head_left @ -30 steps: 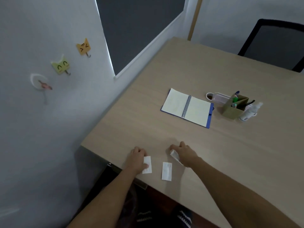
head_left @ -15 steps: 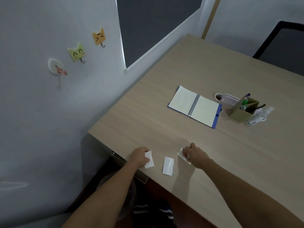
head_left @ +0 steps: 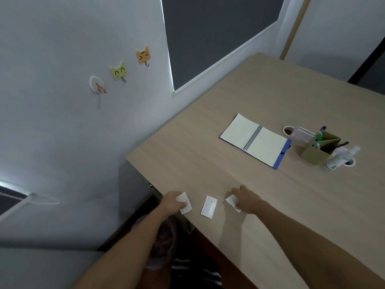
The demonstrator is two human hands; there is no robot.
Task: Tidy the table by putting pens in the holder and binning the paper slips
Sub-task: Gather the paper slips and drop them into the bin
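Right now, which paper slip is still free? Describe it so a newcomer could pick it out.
Start at the near edge of the wooden table, where both hands rest. Three white slips lie in a row there: the left hand holds one, the right hand another. The free slip is the middle one, flat on the table with no hand touching it.

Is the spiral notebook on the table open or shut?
Open. The notebook lies flat with two blank pages spread either side of its spiral binding, blue cover edge showing beneath.
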